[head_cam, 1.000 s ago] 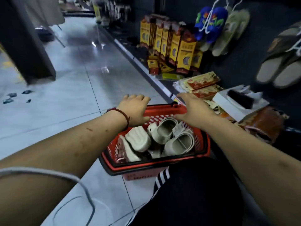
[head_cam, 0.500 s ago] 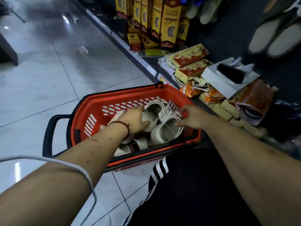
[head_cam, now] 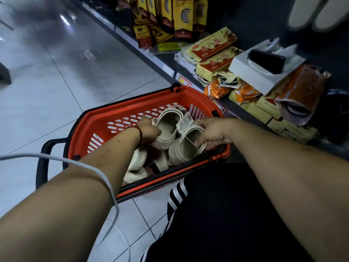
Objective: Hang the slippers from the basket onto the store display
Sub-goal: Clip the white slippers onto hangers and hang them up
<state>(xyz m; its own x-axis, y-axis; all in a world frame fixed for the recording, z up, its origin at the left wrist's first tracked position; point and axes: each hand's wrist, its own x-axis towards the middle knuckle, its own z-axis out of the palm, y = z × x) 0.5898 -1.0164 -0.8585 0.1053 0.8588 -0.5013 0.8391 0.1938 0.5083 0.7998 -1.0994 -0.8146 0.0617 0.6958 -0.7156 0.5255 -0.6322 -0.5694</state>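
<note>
An orange-red shopping basket (head_cam: 120,112) stands on the tiled floor beside the low display shelf. Inside it lie several cream slippers. My left hand (head_cam: 148,130) grips the left slipper (head_cam: 167,127) of a tagged pair at its side. My right hand (head_cam: 215,132) grips the right slipper (head_cam: 186,148) of that pair at its outer edge. A white price tag (head_cam: 186,122) sits between the two slippers. More cream slippers (head_cam: 137,163) lie lower in the basket, partly hidden by my left forearm. Pale slippers (head_cam: 309,14) hang on the dark display wall at top right.
The low shelf (head_cam: 170,69) carries yellow and red boxes (head_cam: 211,44), orange packets (head_cam: 300,89) and a white box with a black item (head_cam: 264,67). The basket's black handle (head_cam: 43,159) sticks out left. A white cable (head_cam: 105,178) crosses my left forearm. My dark-trousered knee fills the lower middle.
Both hands left the basket's far rim and went down inside it, closing on the tagged pair of slippers. The view has tilted downward and closer to the basket.
</note>
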